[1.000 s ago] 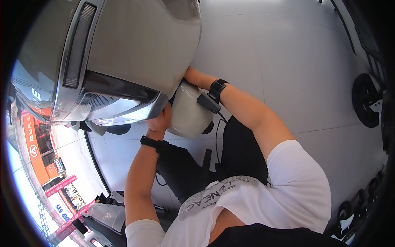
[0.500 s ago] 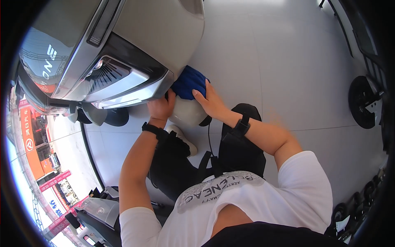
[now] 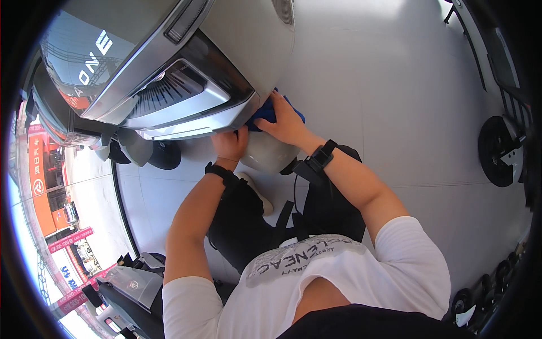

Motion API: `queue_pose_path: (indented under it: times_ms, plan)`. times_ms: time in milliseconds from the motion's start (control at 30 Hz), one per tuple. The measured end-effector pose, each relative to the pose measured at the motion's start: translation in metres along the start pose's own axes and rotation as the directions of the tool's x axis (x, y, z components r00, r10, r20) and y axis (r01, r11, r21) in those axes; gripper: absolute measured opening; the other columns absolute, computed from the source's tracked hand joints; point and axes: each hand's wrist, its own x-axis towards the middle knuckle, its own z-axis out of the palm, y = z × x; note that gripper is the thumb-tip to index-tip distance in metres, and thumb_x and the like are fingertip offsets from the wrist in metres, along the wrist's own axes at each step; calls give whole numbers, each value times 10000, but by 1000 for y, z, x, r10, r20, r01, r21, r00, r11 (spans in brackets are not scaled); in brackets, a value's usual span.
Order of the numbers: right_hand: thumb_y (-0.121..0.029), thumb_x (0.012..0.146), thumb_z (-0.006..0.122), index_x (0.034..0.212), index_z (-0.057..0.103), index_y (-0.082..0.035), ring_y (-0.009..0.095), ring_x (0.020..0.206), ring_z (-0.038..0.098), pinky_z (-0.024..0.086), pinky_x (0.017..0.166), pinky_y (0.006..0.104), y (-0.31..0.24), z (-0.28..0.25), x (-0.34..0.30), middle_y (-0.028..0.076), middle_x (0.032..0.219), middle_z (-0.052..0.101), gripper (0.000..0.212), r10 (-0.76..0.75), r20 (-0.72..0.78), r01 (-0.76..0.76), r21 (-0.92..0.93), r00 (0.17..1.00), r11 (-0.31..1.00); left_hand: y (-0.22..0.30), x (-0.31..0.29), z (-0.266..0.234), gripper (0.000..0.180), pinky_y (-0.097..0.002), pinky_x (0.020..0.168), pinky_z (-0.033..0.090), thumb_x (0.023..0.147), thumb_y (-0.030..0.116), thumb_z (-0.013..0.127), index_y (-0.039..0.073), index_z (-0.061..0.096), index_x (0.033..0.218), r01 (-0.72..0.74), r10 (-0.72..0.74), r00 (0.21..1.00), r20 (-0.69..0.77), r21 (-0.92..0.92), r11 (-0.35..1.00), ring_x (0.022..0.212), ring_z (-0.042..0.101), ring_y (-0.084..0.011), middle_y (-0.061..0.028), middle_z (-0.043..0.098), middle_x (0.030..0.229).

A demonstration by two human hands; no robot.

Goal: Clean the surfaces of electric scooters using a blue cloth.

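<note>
My right hand (image 3: 284,122) presses a blue cloth (image 3: 261,119) against the lower side of a grey-beige vehicle (image 3: 248,48), just past the corner of its lamp panel (image 3: 186,93). Its fingers reach up over the cloth, and a fold shows beyond them. The thumb points toward the vehicle. Under the lamp panel's silver lower edge, my left hand (image 3: 230,145) rests beside a rounded pale fender (image 3: 270,152). The left thumb shows, but the other fingers are mostly hidden under that edge. Both wrists wear black straps.
A second vehicle's black wheel (image 3: 497,151) stands at the far right. More wheels (image 3: 463,302) line the lower right. Left of my arm is a dark seat-like vehicle part (image 3: 127,294). Grey tiled floor (image 3: 395,85) spreads to the right. My shoe (image 3: 257,192) is below the fender.
My right hand has slid up and in toward the vehicle's side with the blue cloth, covering more of it. My left hand stays near the lower edge. The whole view has shifted slightly.
</note>
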Motion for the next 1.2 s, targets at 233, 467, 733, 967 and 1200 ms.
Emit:
queue_pose_path:
  times_ms: [233,467,733,967,1200]
  plan:
    - [-237,798,719,1325,483,4,391,1213,501,400,1029,429,-13,-1,-49,222,1288,547,626,105,-149,-93,87,983,992,-8,-3,-3,223,-479,704,458,810,130,595,62,684,1003,53,-53,986,158,4,999,805,613,-390,-174,658,854]
    - [-43,733,704,1169,544,-19,360,1004,600,480,860,418,-46,-52,-76,176,1111,615,465,-79,-188,104,130,979,986,41,-6,-69,374,-374,799,457,703,54,679,142,666,1067,-412,414,909,54,-47,910,897,578,-266,-82,610,1047]
    - [0,732,641,1150,584,-61,237,1158,558,376,1041,386,-126,-50,-26,83,1218,616,427,-716,-305,663,-272,628,697,29,5,-147,324,-375,920,404,729,-3,698,153,694,1014,-368,502,816,-288,411,834,1090,527,-251,-81,543,1261]
    - [-120,844,540,1149,614,-67,217,1308,445,258,1152,389,-145,9,-2,81,1286,582,318,-796,39,728,-433,604,532,-48,-22,-111,431,-463,1058,375,770,58,693,88,615,1193,-57,177,955,-237,440,896,1260,454,-365,-161,492,1333]
    - [-142,863,505,1223,572,-42,230,1344,412,232,1168,383,-157,43,15,97,1342,541,380,-825,126,742,-526,551,415,-86,-21,-131,370,-476,1014,412,749,67,712,64,648,1113,3,131,952,-278,436,900,1186,511,-386,-191,526,1288]
